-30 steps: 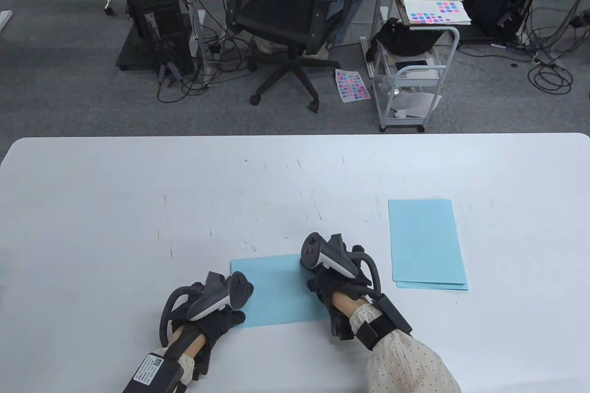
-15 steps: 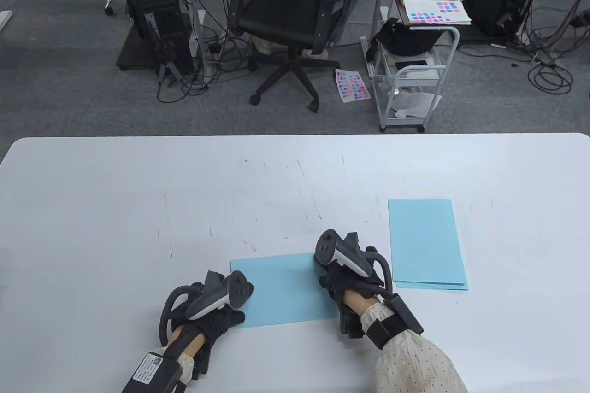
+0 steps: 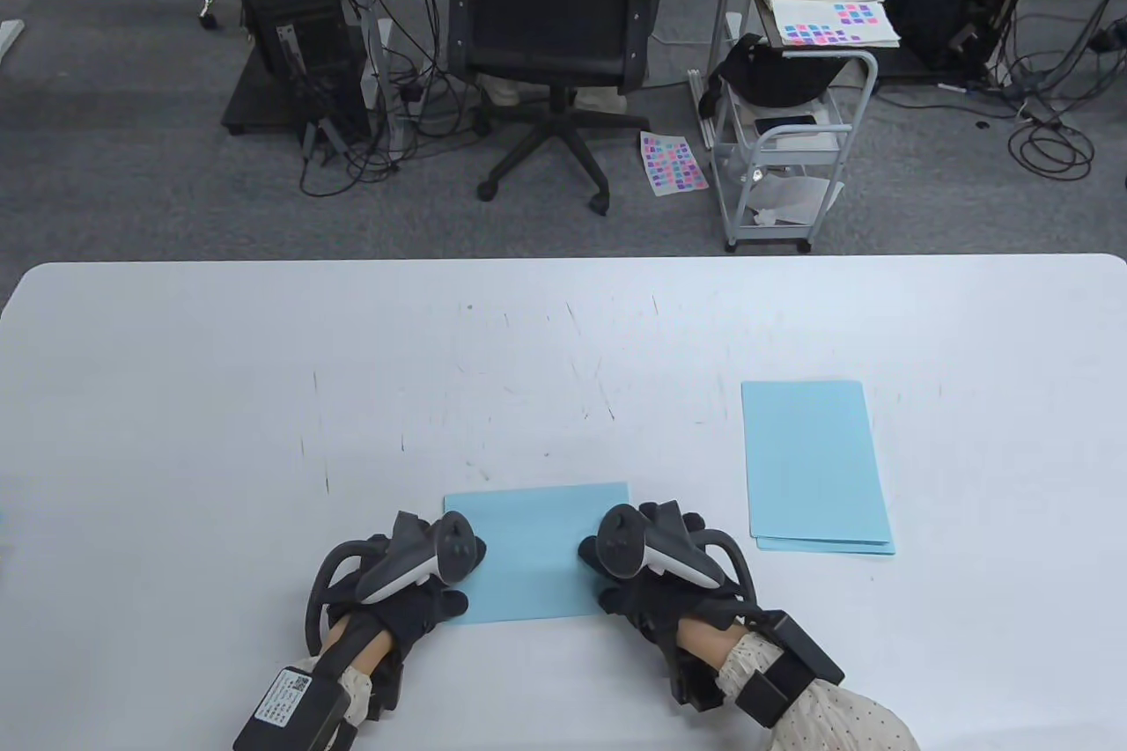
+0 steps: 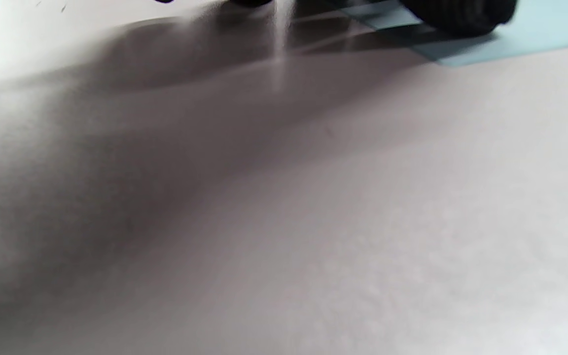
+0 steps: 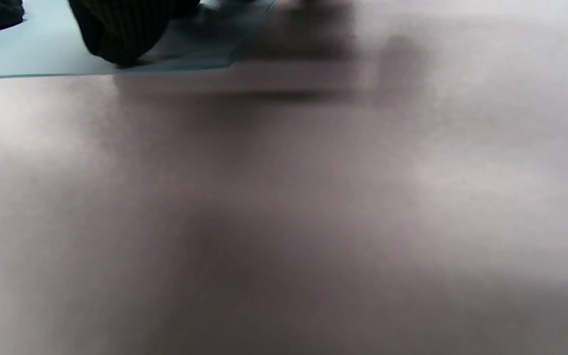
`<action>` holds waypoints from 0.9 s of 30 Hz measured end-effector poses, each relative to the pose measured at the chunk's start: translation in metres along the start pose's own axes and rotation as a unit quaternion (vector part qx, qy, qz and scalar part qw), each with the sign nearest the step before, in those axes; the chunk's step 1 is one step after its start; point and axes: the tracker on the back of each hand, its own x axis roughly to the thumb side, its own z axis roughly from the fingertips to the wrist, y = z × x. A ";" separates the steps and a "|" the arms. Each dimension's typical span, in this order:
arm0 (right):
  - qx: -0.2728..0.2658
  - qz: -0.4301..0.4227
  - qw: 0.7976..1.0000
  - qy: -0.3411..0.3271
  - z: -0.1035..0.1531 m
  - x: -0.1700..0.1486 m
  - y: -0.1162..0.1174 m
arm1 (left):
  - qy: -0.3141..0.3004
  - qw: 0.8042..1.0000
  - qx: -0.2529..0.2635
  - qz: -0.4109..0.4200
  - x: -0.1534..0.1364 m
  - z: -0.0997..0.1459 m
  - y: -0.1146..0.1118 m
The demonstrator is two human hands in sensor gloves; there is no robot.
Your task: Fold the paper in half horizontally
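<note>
A light blue folded paper (image 3: 533,553) lies flat near the front edge of the white table (image 3: 220,399). My left hand (image 3: 414,601) rests on its near left corner, and in the left wrist view a gloved fingertip (image 4: 456,15) presses down on the paper (image 4: 535,34). My right hand (image 3: 634,584) lies over the near right part of the sheet. In the right wrist view a dark fingertip (image 5: 121,29) presses the paper (image 5: 32,54) close to its corner. The trackers hide most of the fingers in the table view.
A small stack of blue sheets (image 3: 814,465) lies to the right of my right hand. Beyond the table's far edge stand an office chair (image 3: 550,20) and a white cart (image 3: 788,143).
My right hand has slid along the paper's right side from the far corner toward me, uncovering the far right corner. The left hand has stayed on its corner.
</note>
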 end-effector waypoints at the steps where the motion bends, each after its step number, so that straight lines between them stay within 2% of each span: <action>1: 0.005 -0.001 1.000 0.000 -0.001 -0.001 0.000 | 0.001 1.000 -0.001 -0.003 0.001 0.000 0.001; 7: 0.015 -0.017 1.000 -0.001 -0.002 -0.004 0.002 | 0.013 1.000 0.000 -0.020 0.013 -0.001 0.022; 15: 0.017 -0.017 1.000 0.000 -0.001 -0.004 0.001 | -0.011 0.999 0.012 -0.035 0.054 -0.014 0.055; 22: 0.018 -0.021 1.000 -0.002 -0.001 -0.005 0.002 | -0.036 0.999 -0.012 -0.038 0.085 -0.038 0.055; 27: 0.018 -0.021 1.000 -0.002 -0.001 -0.006 0.002 | -0.036 0.998 -0.030 -0.046 0.090 -0.046 0.045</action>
